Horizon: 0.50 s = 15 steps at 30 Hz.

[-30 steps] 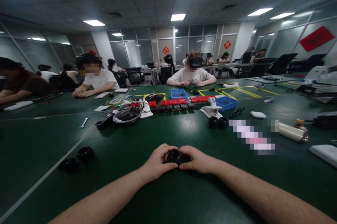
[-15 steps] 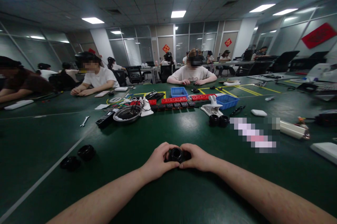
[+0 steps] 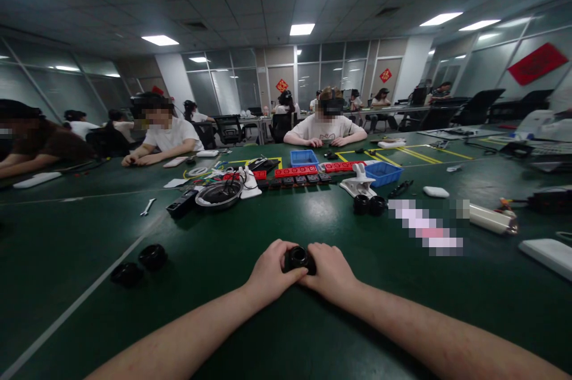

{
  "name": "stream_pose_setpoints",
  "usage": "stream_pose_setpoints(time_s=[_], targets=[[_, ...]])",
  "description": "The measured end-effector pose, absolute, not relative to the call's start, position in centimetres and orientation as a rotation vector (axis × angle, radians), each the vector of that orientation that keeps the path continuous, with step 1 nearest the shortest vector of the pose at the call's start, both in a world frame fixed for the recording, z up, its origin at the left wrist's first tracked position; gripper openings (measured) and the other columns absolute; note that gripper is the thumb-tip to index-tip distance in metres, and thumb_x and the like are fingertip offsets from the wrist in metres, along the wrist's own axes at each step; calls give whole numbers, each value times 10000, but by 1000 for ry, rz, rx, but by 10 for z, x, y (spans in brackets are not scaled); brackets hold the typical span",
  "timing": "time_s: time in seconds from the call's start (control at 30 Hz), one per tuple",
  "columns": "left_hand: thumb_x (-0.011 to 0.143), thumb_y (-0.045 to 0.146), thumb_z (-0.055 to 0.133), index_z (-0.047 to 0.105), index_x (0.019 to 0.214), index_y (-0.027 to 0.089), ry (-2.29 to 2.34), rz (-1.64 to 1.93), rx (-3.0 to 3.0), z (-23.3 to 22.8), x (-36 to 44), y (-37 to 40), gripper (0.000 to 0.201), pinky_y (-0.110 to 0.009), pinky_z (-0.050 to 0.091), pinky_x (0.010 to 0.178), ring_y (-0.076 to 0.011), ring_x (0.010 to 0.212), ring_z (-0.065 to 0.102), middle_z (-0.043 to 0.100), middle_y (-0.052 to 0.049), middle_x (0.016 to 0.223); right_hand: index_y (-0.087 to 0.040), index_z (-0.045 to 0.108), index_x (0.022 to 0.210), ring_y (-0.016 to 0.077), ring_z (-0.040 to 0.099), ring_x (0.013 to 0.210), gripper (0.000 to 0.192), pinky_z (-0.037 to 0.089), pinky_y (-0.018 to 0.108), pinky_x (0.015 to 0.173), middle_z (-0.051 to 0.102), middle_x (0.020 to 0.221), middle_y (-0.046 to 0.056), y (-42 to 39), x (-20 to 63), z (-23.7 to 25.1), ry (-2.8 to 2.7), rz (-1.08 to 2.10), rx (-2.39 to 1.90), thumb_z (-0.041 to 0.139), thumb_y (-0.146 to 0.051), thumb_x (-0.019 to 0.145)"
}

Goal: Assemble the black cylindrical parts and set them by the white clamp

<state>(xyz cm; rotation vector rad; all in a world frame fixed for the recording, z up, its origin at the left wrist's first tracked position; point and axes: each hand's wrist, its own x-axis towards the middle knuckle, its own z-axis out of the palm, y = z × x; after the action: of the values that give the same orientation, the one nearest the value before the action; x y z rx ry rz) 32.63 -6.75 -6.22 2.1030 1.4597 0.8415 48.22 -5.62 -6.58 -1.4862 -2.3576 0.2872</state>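
one black ring [image 3: 298, 258], clamped between fingers of left hand [image 3: 270, 273] and right hand [image 3: 329, 271], on green table [image 3: 232, 308]; two black caps [image 3: 139, 264] well left.

Both hands now drawn closer around the small black ring part [image 3: 298, 259], right hand [image 3: 329, 271] shifted left over it, left hand [image 3: 270, 273] pressed nearer, less of the part visible

Both forearms bare, no sleeves, watches or rings.
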Motion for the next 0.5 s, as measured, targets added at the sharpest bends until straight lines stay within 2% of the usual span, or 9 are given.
stream_pose_setpoints(time_s=[0.1, 0.17, 0.37, 0.5], targets=[[645, 288, 634, 539, 964, 198, 1316, 806, 2136, -64, 321, -62, 345, -216, 354, 546, -125, 621, 431, 451, 8, 757, -173, 526, 875, 206, 493, 796, 446, 338, 292, 654, 547, 862, 47, -48, 489, -66, -2389, 425, -1338, 629, -487, 575], [656, 294, 631, 536, 983, 208, 1243, 794, 2140, -65, 319, -60, 352, -209, 356, 547, -123, 631, 430, 448, 7, 767, -187, 523, 960, 197, 494, 819, 492, 351, 284, 678, 553, 894, 34, -41, 496, -66, -2428, 567, -1178, 652, -458, 570], [663, 304, 629, 532, 998, 216, 1200, 764, 2121, -63, 316, -59, 360, -206, 366, 564, -127, 669, 442, 464, -1, 811, -183, 578, 919, 171, 499, 783, 343, 363, 260, 677, 569, 846, 10, -30, 506, -62, -2508, 776, -998, 664, -300, 609], [675, 291, 618, 532, 985, 213, 1145, 766, 2089, -58, 317, -60, 331, -215, 384, 607, -145, 756, 463, 477, -19, 913, -180, 582, 921, 165, 495, 770, 321, 358, 255, 675, 573, 835, 9, -29, 505, -62, -2521, 771, -983, 649, -295, 629]])
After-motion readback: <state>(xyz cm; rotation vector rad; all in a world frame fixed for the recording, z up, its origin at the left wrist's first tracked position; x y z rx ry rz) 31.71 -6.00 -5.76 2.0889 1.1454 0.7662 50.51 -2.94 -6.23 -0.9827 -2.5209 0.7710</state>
